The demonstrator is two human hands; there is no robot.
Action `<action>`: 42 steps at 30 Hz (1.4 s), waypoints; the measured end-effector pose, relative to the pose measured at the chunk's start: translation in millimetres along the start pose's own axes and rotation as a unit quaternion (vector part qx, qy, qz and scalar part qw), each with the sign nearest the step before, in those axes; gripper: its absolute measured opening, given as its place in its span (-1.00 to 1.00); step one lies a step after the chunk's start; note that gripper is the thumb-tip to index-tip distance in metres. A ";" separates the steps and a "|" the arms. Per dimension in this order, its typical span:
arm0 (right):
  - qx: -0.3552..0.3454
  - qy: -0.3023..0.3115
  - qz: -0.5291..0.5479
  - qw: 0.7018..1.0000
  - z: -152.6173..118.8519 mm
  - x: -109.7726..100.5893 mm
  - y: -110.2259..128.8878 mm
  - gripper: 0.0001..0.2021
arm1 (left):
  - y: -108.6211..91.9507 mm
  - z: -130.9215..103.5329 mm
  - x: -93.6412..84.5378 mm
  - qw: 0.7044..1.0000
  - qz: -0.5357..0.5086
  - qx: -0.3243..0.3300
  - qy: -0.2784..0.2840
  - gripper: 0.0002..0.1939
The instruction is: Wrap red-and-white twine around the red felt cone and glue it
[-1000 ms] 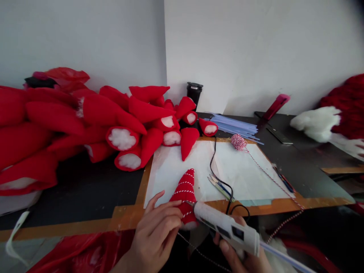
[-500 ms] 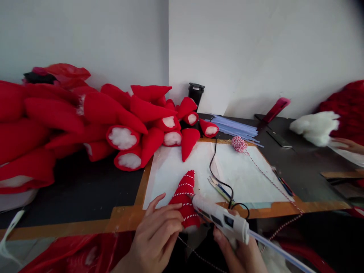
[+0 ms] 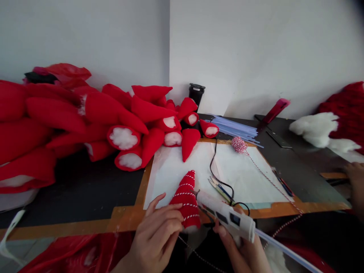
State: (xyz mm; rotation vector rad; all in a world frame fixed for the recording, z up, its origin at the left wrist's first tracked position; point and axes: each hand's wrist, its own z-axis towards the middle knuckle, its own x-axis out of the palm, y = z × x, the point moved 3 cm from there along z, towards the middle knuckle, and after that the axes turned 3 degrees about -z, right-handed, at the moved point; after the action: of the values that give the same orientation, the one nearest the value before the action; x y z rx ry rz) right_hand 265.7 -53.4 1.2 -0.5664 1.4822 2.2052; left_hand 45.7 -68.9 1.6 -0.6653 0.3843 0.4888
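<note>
At the bottom centre of the frame the left hand (image 3: 157,235) has its fingers (image 3: 170,216) closed around a small red cone (image 3: 184,199) wound with red-and-white twine. The cone stands near the lower edge of the white sheet (image 3: 241,174), its tip pointing up the frame; held at its base like this, its side is turned toward the tool. The right hand (image 3: 241,250), at the bottom just right of centre, grips a white glue gun (image 3: 226,216) with its fingers wrapped underneath the body. The gun's nozzle (image 3: 198,193) touches or nearly touches the cone's right side; I cannot tell which. A clear glue stick (image 3: 284,250) juts out of the gun's rear toward the lower right.

A strand of twine (image 3: 273,184) runs from the lower right of the frame up across the sheet to a small spool (image 3: 239,144) at the sheet's far edge, so it can feed freely. The gun's black cord (image 3: 216,167) loops over the sheet, and snips (image 3: 220,187) lie just right of the cone, within reach.

A heap of stuffed red cones (image 3: 125,121) fills the left and centre of the tabletop (image 3: 85,185). More glue sticks (image 3: 236,127) lie fanned behind the spool, beside a black cup (image 3: 196,93). White stuffing (image 3: 315,129) sits at the right, and another person's hand (image 3: 355,182) shows at the right edge.
</note>
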 end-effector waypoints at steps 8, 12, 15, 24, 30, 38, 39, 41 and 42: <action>-0.017 0.051 0.002 0.999 7.2 8.1 -11.5 -0.70 | -0.2 0.6 1.0 1.000 -0.002 0.001 0.000 -0.69; -0.007 0.084 0.003 0.996 11.9 12.3 -12.4 -0.73 | 0.0 1.7 1.6 1.000 -0.002 0.000 0.003 -0.69; -0.005 0.096 -0.001 0.995 15.6 13.4 -10.0 -0.74 | -0.5 1.6 1.7 1.000 -0.006 0.000 0.006 -0.69; -0.002 0.066 0.001 0.998 12.4 13.8 -11.2 -0.71 | 0.3 -0.8 1.9 1.000 -0.006 0.002 0.003 -0.69; -0.002 0.064 -0.004 0.998 12.6 13.1 -7.6 -0.72 | -1.4 2.5 1.5 1.000 0.005 0.000 0.005 -0.70; 0.010 0.058 -0.040 0.997 22.3 8.5 -8.4 -0.78 | -0.8 -0.8 2.4 1.000 0.010 -0.005 0.007 -0.70; 0.019 0.063 -0.047 0.997 23.8 9.7 -8.5 -0.77 | -0.8 -1.3 2.6 1.000 0.009 -0.005 0.008 -0.70; 0.030 0.067 -0.062 0.995 27.2 13.0 -7.6 -0.73 | -1.1 -1.7 2.8 1.000 0.008 -0.003 0.010 -0.70; 0.030 0.065 -0.068 0.995 28.9 14.9 -6.8 -0.71 | -1.2 -1.7 2.7 1.000 0.008 -0.002 0.008 -0.71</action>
State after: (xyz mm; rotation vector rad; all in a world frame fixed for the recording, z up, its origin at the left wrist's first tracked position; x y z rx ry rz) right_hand 254.2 -22.4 -2.1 -0.7815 1.5206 2.0465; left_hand 48.3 -70.1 -0.4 -0.6713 0.4046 0.4988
